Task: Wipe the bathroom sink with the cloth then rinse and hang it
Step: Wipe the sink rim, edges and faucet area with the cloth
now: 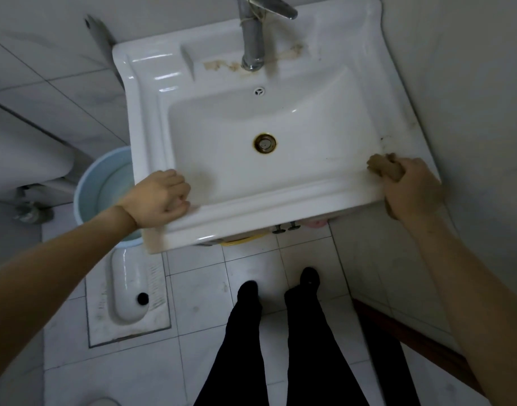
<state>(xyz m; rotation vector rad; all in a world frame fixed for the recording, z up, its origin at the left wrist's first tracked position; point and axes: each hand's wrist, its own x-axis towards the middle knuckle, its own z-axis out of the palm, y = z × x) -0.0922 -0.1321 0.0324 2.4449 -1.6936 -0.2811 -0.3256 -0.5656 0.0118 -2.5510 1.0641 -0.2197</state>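
Observation:
A white ceramic sink (280,197) fills the upper middle of the head view, with a rusty drain (264,143) in its bowl and a chrome faucet (252,36) at the back. Brown stains run along the ledge by the faucet base. My right hand (409,187) is closed on a crumpled brown cloth (384,168), pressing it on the sink's front right rim. My left hand (160,196) rests as a loose fist on the front left rim, holding nothing.
A light blue bucket (87,183) with water stands on the floor left of the sink. A squat toilet pan (128,291) is set into the tiled floor at lower left. A wall runs close along the right. My legs (280,341) stand below the sink.

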